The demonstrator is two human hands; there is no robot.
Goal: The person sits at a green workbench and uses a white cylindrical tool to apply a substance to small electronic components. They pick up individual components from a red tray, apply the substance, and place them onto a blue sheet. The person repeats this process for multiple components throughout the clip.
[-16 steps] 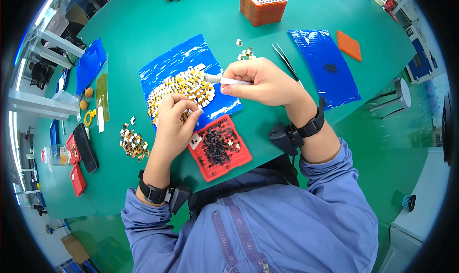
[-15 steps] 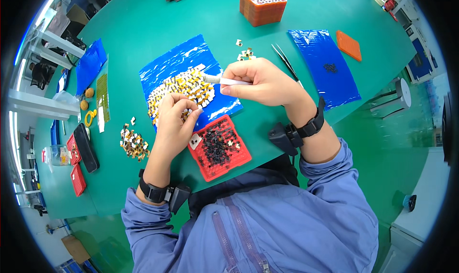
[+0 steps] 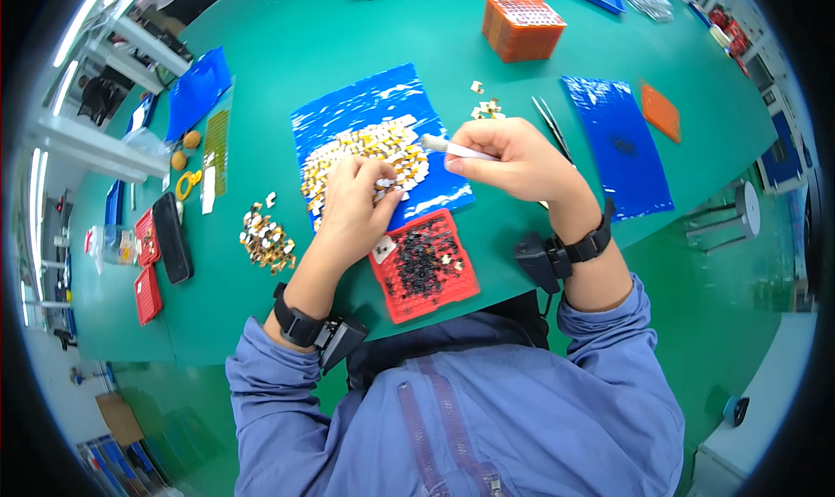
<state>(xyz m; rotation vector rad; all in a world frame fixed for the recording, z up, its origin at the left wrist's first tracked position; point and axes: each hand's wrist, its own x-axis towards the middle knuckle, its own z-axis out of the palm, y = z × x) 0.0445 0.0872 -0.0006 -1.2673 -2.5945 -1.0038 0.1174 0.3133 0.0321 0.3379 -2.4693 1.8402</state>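
Observation:
My right hand [image 3: 517, 158] pinches a white pen-like stick [image 3: 470, 152] with a greyish, brush-like tip that points left. Below that tip, a heap of small white-and-yellow pieces [image 3: 357, 145] covers much of a blue plastic sheet [image 3: 374, 97]. At the heap's near edge my left hand [image 3: 352, 206] is curled, thumb and fingertips drawn together. Whatever small thing they hold is too small to make out. Just below the left hand lies a red tray [image 3: 409, 310] with many tiny black parts [image 3: 422, 262] and a few pale pieces inside.
Loose pieces [image 3: 268, 240] lie left of my left forearm, others [image 3: 487, 110] beyond my right hand. Tweezers [image 3: 552, 127], a second blue sheet [image 3: 644, 171] and an orange tray [image 3: 661, 113] are at right. Stacked orange trays [image 3: 522, 40] stand behind; a black case [image 3: 172, 236] lies left.
The whole view has shifted, so the table's things appear further right. Both hands keep nearly the same places over the heap, and the white stick stays in my right hand.

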